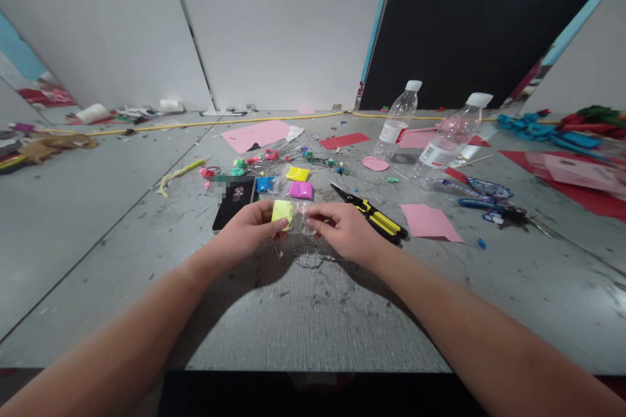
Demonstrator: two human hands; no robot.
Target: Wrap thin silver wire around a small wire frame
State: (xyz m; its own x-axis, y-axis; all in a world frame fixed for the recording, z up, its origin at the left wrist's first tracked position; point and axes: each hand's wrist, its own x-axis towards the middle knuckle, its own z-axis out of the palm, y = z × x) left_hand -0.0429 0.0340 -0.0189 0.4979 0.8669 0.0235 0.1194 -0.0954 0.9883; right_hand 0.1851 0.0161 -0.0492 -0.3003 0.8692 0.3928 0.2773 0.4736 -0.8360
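A pale yellow packet (282, 214) in clear wrapping is held between both hands above the grey table. My left hand (254, 220) pinches its yellow part between thumb and fingers. My right hand (340, 225) has its fingers closed on the clear right end of the wrapping. Just beyond lie a blue packet (265, 184), a purple packet (301, 190) and a brighter yellow packet (298, 173). A dark phone (233, 205) rests beside my left hand. Black and yellow pliers (376, 216) lie behind my right hand. Bent wire (309, 258) is on the table nearer me.
Two clear plastic bottles, one (397, 120) left of the other (448, 140), stand at the back right. Pink paper (430, 222) and blue-handled pliers (482, 204) lie to the right. Small coloured clay pieces (238, 167) and a yellow-green strip (178, 173) sit further back left.
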